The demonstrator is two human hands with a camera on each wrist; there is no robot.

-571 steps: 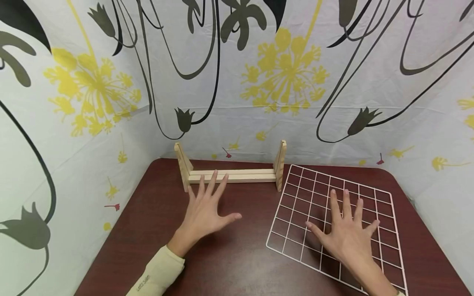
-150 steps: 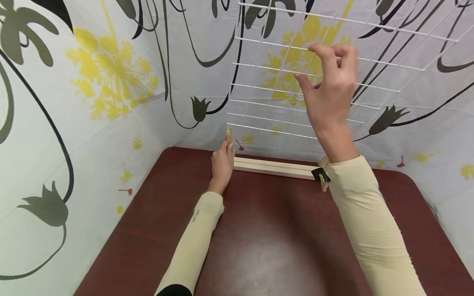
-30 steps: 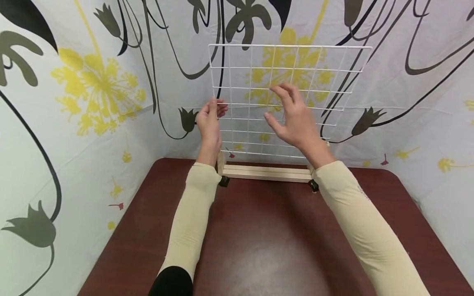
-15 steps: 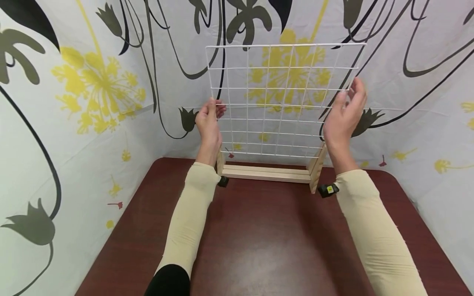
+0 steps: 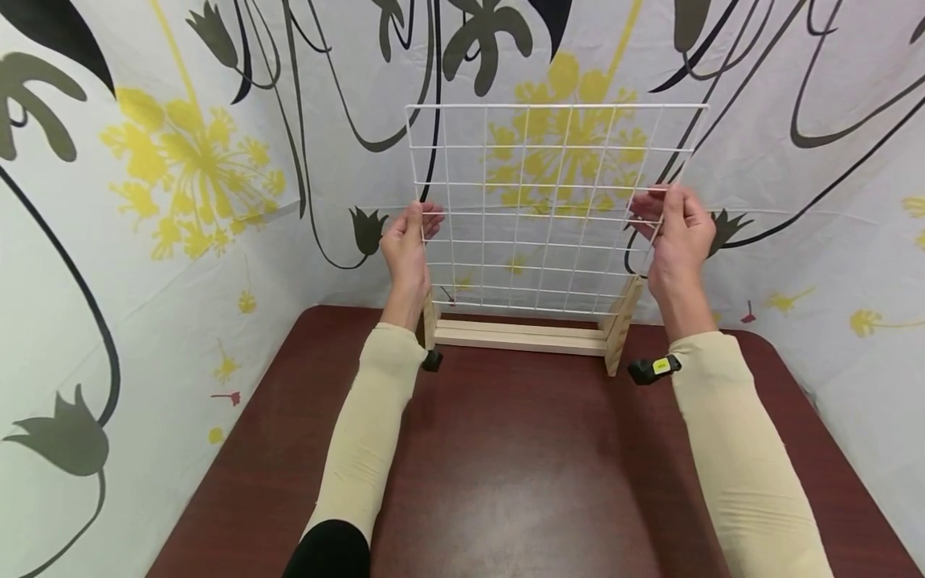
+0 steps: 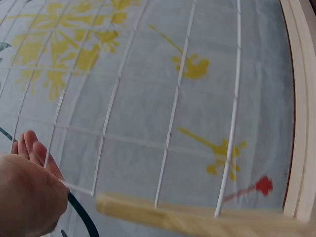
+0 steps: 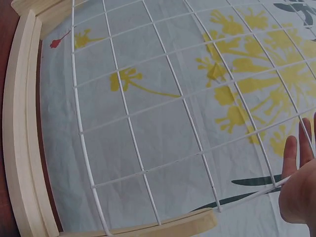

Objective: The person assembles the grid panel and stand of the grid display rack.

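A white wire grid panel [image 5: 556,186] stands nearly upright over a pale wooden stand, which has a long base [image 5: 520,338] and two side uprights. My left hand [image 5: 406,249] holds the grid's left edge, above the left upright [image 5: 429,319]. On the opposite edge my right hand [image 5: 682,241] grips the wire, above the right upright [image 5: 621,325]. The grid's lower part lies between the uprights, its bottom wire a little above the base. In the wrist views the side wire ends meet the left upright [image 6: 163,213] and right upright [image 7: 163,228]; whether they sit in a groove cannot be told.
The dark red-brown table [image 5: 520,457] extends in front of the stand. Flower-patterned white cloth [image 5: 217,337] hangs close behind and at both sides. A black wrist camera [image 5: 654,369] sits by the right sleeve.
Since 19 s ago the grid has risen from lying on the table, and the stand has shifted right. In the last second my right hand took the right edge and the grid sank slightly.
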